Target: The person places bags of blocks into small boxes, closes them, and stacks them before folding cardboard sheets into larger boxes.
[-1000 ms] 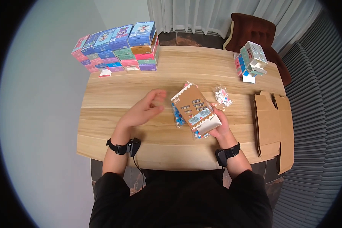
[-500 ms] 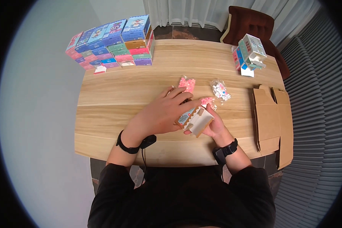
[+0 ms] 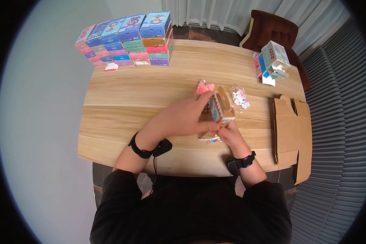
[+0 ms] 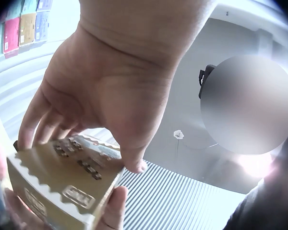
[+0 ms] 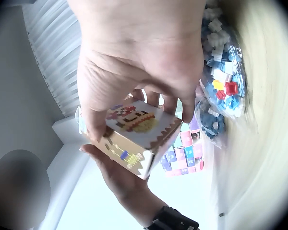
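Kraft-brown toy box [image 3: 219, 109], a second ago tilted in the right hand [image 3: 227, 132] alone, is now gripped by both hands above the table's [image 3: 122, 101] middle; left hand [image 3: 187, 118] clasps its top, brick bags [image 3: 240, 97] at two o'clock.

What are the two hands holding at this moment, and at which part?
Both hold one small brown box. The left hand grips it from above, fingers on one side, thumb on the other; the right hand holds its lower end.

Left hand [image 3: 187, 118] over right hand [image 3: 227, 132], fingers [image 4: 38, 120] apparently curled
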A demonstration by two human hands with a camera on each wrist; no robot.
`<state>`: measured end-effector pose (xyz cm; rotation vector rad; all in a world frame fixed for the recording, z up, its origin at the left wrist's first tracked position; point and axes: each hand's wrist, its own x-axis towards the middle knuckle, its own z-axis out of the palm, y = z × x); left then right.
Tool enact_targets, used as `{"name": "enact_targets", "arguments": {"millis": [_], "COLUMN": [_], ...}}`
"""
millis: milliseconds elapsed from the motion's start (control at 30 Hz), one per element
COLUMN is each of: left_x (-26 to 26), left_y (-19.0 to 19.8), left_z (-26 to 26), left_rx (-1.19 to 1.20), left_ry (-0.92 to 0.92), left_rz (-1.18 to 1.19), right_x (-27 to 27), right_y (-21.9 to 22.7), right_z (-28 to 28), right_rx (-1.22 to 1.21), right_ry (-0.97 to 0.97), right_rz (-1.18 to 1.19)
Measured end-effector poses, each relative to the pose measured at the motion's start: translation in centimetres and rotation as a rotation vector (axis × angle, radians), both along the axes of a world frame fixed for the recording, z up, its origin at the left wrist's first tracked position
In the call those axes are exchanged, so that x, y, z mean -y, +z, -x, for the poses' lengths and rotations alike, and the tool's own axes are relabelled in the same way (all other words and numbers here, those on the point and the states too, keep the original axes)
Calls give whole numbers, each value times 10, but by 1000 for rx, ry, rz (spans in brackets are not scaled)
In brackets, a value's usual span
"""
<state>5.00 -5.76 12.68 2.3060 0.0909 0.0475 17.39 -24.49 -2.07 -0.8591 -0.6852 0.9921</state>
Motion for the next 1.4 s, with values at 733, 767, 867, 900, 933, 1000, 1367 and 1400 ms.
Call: {"name": "enact_targets", "arguments": {"millis": [733,767,867,900,933,1000,1367,1400], "left_x": [-47,-49,-59,-64,-68,-75,-40,-40], "left_y": [-76,-73,-58,-44,-30,-1,40,41], "left_z": [-26,-24,-14,-7,-1,13,34,35], "left_rx": [-211,-131,7,-15,-36,37,308,302], "left_ry": [-258,-275,-253,-196,-140,-53,88,96], "left_rz": [-395,-351,-249,-235,-223,-170,-180,-199], "right_x": [-15,-15,-14,-13,-13,-13,10,11], "right_y": [35,38,35,32,30,25,-33,-37], "right_z": [-12,-9,-10,-11,-12,-13,-19,-20], "right_rx": [-687,-700,-659,-633,-597,-526,-288,-295], "right_ry": [27,11,44,68,92,140,78,106], "right_rz": [-173,-159,-173,-187,-198,-219,31,23]}}
